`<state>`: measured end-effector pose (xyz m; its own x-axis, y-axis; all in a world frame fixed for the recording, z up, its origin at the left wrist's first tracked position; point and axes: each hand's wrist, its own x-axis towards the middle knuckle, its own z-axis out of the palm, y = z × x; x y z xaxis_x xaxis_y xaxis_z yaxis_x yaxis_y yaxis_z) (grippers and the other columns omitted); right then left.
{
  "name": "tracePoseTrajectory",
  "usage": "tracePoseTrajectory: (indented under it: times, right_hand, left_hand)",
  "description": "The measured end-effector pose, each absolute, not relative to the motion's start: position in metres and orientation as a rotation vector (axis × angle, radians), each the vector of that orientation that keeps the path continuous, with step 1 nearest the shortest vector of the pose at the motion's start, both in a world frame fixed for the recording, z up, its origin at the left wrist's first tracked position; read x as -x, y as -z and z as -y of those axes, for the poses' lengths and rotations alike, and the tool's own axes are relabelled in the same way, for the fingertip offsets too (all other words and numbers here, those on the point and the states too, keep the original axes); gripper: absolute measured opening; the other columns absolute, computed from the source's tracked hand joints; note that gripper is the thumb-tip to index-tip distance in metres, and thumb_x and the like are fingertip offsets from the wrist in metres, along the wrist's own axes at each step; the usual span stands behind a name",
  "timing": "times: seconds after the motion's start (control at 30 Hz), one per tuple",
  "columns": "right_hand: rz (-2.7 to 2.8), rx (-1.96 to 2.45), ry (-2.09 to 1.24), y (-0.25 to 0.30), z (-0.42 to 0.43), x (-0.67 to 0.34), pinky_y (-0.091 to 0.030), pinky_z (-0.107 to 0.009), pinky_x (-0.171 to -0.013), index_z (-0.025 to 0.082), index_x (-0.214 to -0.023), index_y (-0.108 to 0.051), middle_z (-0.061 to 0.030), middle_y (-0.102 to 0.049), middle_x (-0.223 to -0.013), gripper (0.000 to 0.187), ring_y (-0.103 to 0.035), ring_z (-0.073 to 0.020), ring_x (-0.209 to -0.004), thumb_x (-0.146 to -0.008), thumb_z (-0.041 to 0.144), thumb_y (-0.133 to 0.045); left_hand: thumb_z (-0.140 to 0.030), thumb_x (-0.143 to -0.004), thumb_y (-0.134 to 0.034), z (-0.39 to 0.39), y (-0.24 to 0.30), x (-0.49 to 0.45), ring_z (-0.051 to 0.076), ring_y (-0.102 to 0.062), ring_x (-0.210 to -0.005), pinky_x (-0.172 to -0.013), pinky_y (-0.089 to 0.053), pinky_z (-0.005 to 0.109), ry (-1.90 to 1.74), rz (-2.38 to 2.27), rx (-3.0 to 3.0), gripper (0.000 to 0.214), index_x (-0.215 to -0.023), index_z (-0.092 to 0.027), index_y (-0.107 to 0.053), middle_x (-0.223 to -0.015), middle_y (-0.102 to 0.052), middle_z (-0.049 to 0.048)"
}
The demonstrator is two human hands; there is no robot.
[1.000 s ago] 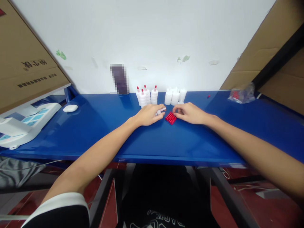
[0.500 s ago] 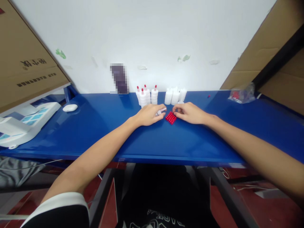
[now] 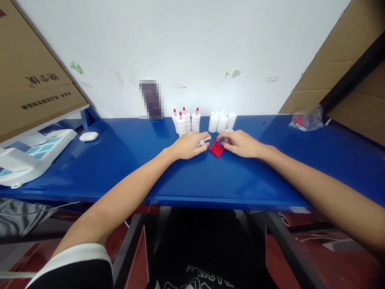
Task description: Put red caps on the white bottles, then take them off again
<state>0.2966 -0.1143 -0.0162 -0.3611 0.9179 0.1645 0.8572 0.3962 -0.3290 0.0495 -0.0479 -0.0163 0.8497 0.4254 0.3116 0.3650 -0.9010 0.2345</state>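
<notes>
My left hand (image 3: pixel 191 145) is closed around a white squeeze bottle (image 3: pixel 204 141), which lies on its side in the grip with its bare nozzle pointing right. Most of that bottle is hidden by the fingers. Just right of the nozzle, small red caps (image 3: pixel 216 149) stand packed in a square on the table. My right hand (image 3: pixel 237 143) is at the right edge of these caps, thumb and forefinger curved and slightly apart, with no cap visible between them. Behind my left hand stand several white bottles with red tips (image 3: pixel 195 121). Several white bottles without red tips (image 3: pixel 222 122) stand behind my right hand.
The blue table (image 3: pixel 186 180) meets a white wall. A lone red cap (image 3: pixel 264 122) lies at the back right, near a clear plastic bag (image 3: pixel 306 119) with red pieces. On the left are a white oval case (image 3: pixel 88 137) and a white device (image 3: pixel 39 156).
The fingertips of my right hand have shifted slightly left and up along the edge of the red caps. My left hand and its bottle are nearly still.
</notes>
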Motion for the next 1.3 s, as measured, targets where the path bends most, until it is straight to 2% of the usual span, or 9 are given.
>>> tracePoseTrajectory:
  times: [0.1, 0.17, 0.27, 0.53, 0.63, 0.7, 0.83, 0.97, 1.3]
  right_hand:
    - [2.302, 1.510, -0.259, 0.015, 0.116, -0.297, -0.039, -0.031, -0.066, 0.020, -0.113, -0.070, 0.0001, -0.066, -0.071, 0.027, -0.057, -0.0168, -0.063, -0.093, 0.027, -0.054]
    - [2.227, 1.436, -0.226, 0.013, 0.119, -0.295, -0.038, -0.031, -0.064, 0.019, -0.101, -0.071, 0.0004, -0.063, -0.068, 0.025, -0.055, -0.0159, -0.061, -0.097, 0.034, -0.051]
    - [2.122, 1.281, -0.181, 0.007, 0.128, -0.288, -0.036, -0.030, -0.060, 0.019, -0.082, -0.065, 0.0017, -0.056, -0.061, 0.037, -0.049, -0.0139, -0.056, -0.101, 0.045, -0.048]
    - [2.108, 1.123, -0.116, 0.004, 0.142, -0.265, -0.034, -0.030, -0.057, 0.021, -0.076, -0.056, 0.0025, -0.056, -0.060, 0.035, -0.046, -0.0122, -0.052, -0.104, 0.041, -0.047]
    - [1.940, 1.203, -0.006, 0.005, 0.133, -0.277, -0.036, -0.032, -0.060, 0.023, -0.076, -0.049, 0.0006, -0.054, -0.063, 0.033, -0.047, -0.0152, -0.057, -0.103, 0.042, -0.044]
    - [1.738, 1.325, 0.087, 0.006, 0.124, -0.295, -0.037, -0.035, -0.063, 0.025, -0.076, -0.044, -0.0019, -0.055, -0.067, 0.032, -0.050, -0.0182, -0.062, -0.103, 0.040, -0.038]
    - [1.626, 1.646, 0.152, 0.012, 0.108, -0.330, -0.038, -0.038, -0.069, 0.024, -0.090, -0.054, -0.0080, -0.062, -0.077, 0.024, -0.056, -0.0253, -0.075, -0.102, 0.038, -0.037]
    - [1.694, 1.743, 0.146, 0.019, 0.100, -0.337, -0.037, -0.038, -0.067, 0.022, -0.103, -0.061, -0.0117, -0.069, -0.086, 0.031, -0.059, -0.0288, -0.081, -0.103, 0.042, -0.037]
    - [1.765, 1.827, 0.091, 0.024, 0.096, -0.335, -0.034, -0.035, -0.064, 0.021, -0.108, -0.063, -0.0095, -0.071, -0.085, 0.032, -0.060, -0.0261, -0.075, -0.102, 0.048, -0.046]
  left_hand:
    - [-0.039, -0.099, -0.044, 0.048, 0.016, -0.049, 0.023, -0.069, -0.089, -0.074, -0.048, 0.033, -0.542, -0.619, -2.864, 0.038, -0.121, -0.018, -0.066, -0.106, -0.075, 0.0083]
    - [-0.040, -0.100, -0.044, 0.050, 0.015, -0.049, 0.023, -0.069, -0.090, -0.075, -0.049, 0.033, -0.550, -0.627, -2.873, 0.039, -0.126, -0.018, -0.064, -0.109, -0.075, 0.0091]
    - [-0.041, -0.101, -0.045, 0.058, 0.011, -0.050, 0.023, -0.069, -0.089, -0.073, -0.048, 0.033, -0.574, -0.645, -2.885, 0.040, -0.133, -0.020, -0.059, -0.105, -0.075, 0.0084]
    - [-0.049, -0.102, -0.044, 0.081, 0.004, -0.063, 0.019, -0.064, -0.070, -0.064, -0.044, 0.030, -0.674, -0.677, -2.816, 0.050, -0.143, -0.020, -0.043, -0.089, -0.071, 0.0040]
    - [-0.050, -0.103, -0.040, 0.077, 0.005, -0.061, 0.020, -0.063, -0.071, -0.067, -0.045, 0.032, -0.792, -0.740, -2.769, 0.051, -0.145, -0.021, -0.041, -0.087, -0.069, 0.0028]
    - [-0.046, -0.104, -0.034, 0.071, 0.006, -0.058, 0.020, -0.062, -0.072, -0.070, -0.046, 0.033, -0.916, -0.816, -2.716, 0.043, -0.135, -0.020, -0.049, -0.086, -0.068, 0.0030]
    - [-0.028, -0.099, -0.031, 0.058, 0.008, -0.051, 0.019, -0.056, -0.065, -0.068, -0.044, 0.034, -1.016, -0.906, -2.617, 0.028, -0.105, -0.019, -0.057, -0.073, -0.062, 0.0020]
    - [-0.025, -0.092, -0.036, 0.054, 0.009, -0.050, 0.020, -0.052, -0.062, -0.065, -0.041, 0.036, -1.001, -0.949, -2.625, 0.021, -0.090, -0.020, -0.056, -0.068, -0.058, 0.0029]
    - [-0.034, -0.095, -0.047, 0.060, 0.013, -0.057, 0.022, -0.062, -0.088, -0.081, -0.048, 0.036, -0.915, -0.846, -2.762, 0.022, -0.102, -0.018, -0.062, -0.099, -0.070, 0.0082]
